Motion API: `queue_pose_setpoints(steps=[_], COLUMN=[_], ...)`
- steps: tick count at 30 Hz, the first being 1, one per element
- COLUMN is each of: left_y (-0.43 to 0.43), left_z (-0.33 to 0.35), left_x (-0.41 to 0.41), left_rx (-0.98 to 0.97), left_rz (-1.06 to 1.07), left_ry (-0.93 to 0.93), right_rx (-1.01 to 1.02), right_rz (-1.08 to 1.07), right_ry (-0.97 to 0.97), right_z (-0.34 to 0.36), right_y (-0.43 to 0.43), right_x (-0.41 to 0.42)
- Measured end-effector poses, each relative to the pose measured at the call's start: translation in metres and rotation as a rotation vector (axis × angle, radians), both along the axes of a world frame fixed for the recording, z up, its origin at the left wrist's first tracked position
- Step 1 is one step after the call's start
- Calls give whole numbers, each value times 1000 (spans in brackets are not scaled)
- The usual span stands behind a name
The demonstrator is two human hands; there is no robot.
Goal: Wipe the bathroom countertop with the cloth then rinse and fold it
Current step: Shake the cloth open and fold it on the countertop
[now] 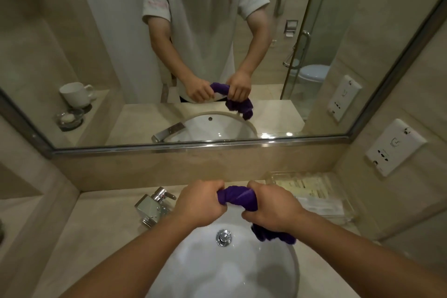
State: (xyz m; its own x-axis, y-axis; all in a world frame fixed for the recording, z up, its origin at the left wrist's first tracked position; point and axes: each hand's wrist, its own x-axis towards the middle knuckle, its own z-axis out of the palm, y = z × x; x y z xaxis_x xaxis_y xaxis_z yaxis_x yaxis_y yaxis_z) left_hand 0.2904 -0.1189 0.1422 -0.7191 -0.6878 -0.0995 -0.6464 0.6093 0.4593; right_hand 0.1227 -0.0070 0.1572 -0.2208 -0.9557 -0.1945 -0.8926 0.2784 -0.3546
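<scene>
The faucet (154,205) stands left of the sink (217,278), and no stream is visible. The left hand (200,203) grips one end of the purple cloth (238,197) and the right hand (273,210) grips the other. The cloth is twisted between them above the basin, with its tail hanging below the right hand. The step in hand is probably wringing after the rinse. The next move calls for untwisting, spreading and folding. Print on the packets in the tray (348,213) is unreadable.

Free room over the basin (229,273), between faucet (152,205) and clear tray (274,178).
</scene>
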Motion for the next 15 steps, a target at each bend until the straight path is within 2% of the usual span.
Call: queue_pose_setpoints(steps=[3,5,11,13,15], left_y=[8,15,35,40,44], left_z=[16,26,44,49,55], left_x=[9,15,31,35,38], left_rx=[561,756,987,953,840], left_rz=[70,126,318,379,484], left_ry=[251,389,653,713,741], right_rx=[-99,-140,-252,-316,-372], right_rz=[7,26,147,197,241], right_ry=[52,71,133,173,173], right_z=[8,13,14,14,16], right_y=[0,-1,-2,-1,3], right_x=[0,0,10,14,18])
